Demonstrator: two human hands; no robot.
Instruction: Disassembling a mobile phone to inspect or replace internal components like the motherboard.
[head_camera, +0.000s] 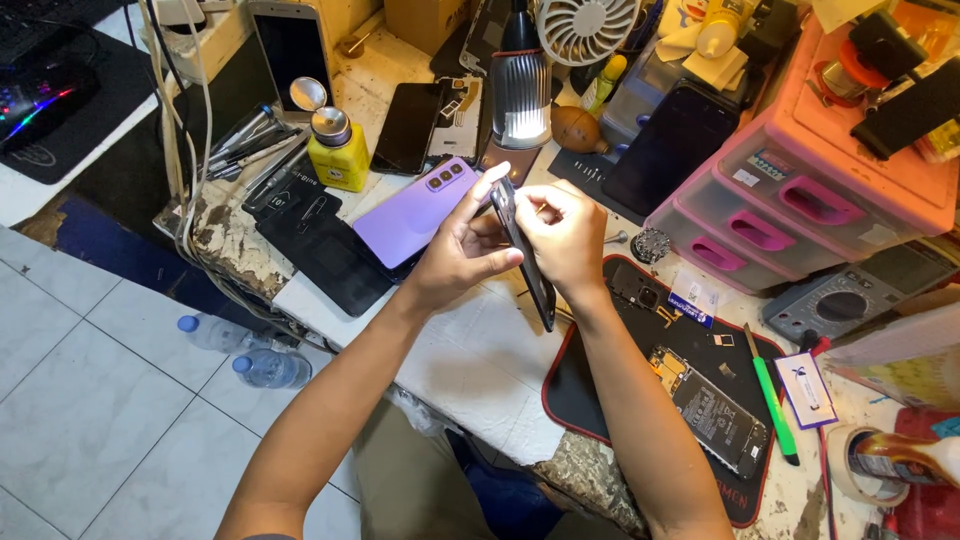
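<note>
I held a thin dark phone panel edge-on above the middle of the worktop, both hands closed around it. My left hand gripped its lower side from the left, thumb pressed along the face. My right hand pinched its upper edge from the right. I seemed to be inspecting or working at the panel's rim; any further move would have needed a steady, light grip, since the piece looked thin and easily bent. A purple phone lay face down just left of my hands. An opened phone body rested on a black mat near the worktop's front right edge, beside a green tool.
</note>
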